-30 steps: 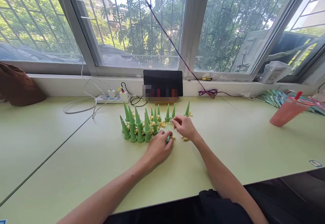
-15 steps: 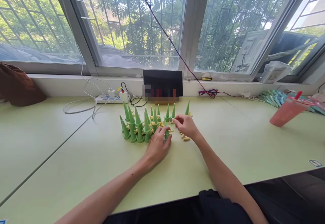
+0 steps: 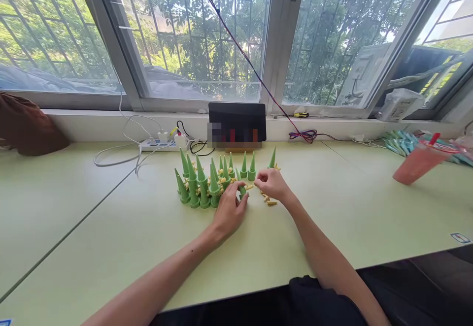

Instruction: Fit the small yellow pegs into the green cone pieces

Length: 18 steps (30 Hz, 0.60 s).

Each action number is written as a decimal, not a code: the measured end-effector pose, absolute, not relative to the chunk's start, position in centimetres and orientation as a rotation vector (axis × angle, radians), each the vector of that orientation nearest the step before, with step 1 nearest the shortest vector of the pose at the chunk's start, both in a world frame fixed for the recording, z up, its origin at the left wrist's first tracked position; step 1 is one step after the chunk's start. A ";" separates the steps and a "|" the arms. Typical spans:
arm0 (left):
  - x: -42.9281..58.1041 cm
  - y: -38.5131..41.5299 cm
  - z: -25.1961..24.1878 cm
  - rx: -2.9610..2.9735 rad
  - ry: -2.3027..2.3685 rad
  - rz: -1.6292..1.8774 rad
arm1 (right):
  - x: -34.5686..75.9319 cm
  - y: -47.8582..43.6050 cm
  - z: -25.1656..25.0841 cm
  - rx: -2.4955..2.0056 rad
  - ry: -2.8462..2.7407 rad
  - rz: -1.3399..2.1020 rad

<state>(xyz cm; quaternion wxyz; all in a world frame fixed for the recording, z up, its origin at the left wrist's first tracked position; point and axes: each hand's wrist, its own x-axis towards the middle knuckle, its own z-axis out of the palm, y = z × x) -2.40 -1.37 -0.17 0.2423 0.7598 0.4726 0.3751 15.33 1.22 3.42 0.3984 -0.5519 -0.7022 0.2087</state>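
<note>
My left hand (image 3: 229,210) is curled around a small green cone (image 3: 242,190) with a ringed base, tilted on the table. A short pale-yellow peg (image 3: 249,186) lies close to that cone, between the two hands. My right hand (image 3: 272,185) is closed in a pinch just right of the peg; what its fingertips hold, if anything, is hidden. Left of my left hand stands a tight group of green cones (image 3: 192,188), some stacked, with yellow pieces (image 3: 221,179) among them. Two more cones (image 3: 252,167) stand behind the hands, and another cone (image 3: 272,157) rises beyond my right hand.
Loose yellow pegs (image 3: 271,203) lie below my right hand. A dark tablet (image 3: 237,121) leans at the back. Left of it are a power strip (image 3: 158,144) and white cables. A cup with a red drink (image 3: 421,161) stands at right, a brown bag (image 3: 31,124) at far left.
My right hand has shifted slightly toward me and right, away from the rear cones. The cone in my left hand now tilts more to the left.
</note>
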 end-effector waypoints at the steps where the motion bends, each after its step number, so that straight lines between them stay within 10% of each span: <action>1: -2.4 -1.4 -0.2 2.072 1.290 1.031 | 15.3 1.2 3.4 -1.404 -1.781 0.527; 18: -2.3 -1.5 -0.3 2.050 1.211 1.086 | 15.1 1.2 3.1 -1.391 -1.816 0.538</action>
